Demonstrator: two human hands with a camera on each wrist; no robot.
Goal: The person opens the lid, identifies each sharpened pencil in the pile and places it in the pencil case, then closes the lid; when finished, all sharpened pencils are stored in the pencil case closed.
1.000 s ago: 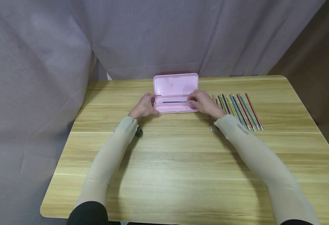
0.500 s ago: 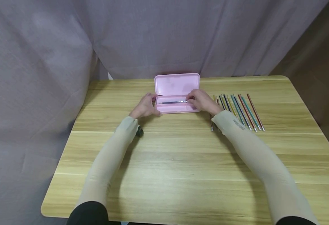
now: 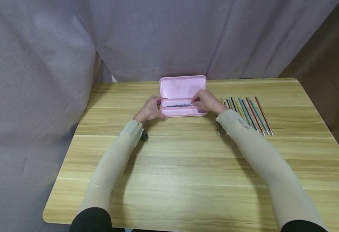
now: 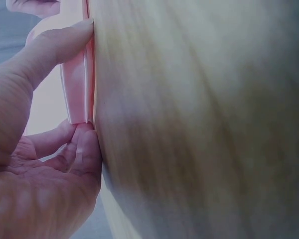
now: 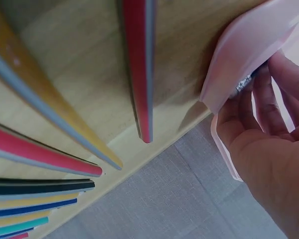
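**Pink case, open, held at both ends**

Item 1. Case (image 3: 182, 111): pink, shallow, lid raised upright toward the far side. It stood on the tabletop (image 3: 187, 167) at the far middle, close before the curtain (image 3: 158, 38).

Item 2. Pen (image 3: 179, 105): dark, slim, lying lengthwise inside the case tray. Its right end was under the right hand's fingertips; in the right wrist view a metallic tip (image 5: 243, 83) showed at the case wall beside those fingers.

Item 3. Left hand (image 3: 150, 109): rested at the left end of the case. Fingers curled round that end, thumb (image 4: 60, 42) pressed along the pink edge, a fingertip (image 4: 84, 144) touching the corner below it.

Item 4. Right hand (image 3: 207, 102): lay at the right end of the case, fingers (image 5: 269, 99) curled and reaching into the tray. Whether they pinched the pen or only touched it could not be told.

Item 5. Pens, loose (image 3: 249, 114): a row of coloured sticks, side by side on the tabletop just right of the case, partly covered by the right sleeve (image 3: 256, 154). Colours seen: red, teal, yellow, blue, black.

Item 6. Small dark object (image 3: 143, 137): on the tabletop, touching the left sleeve (image 3: 111, 167); kind not clear.
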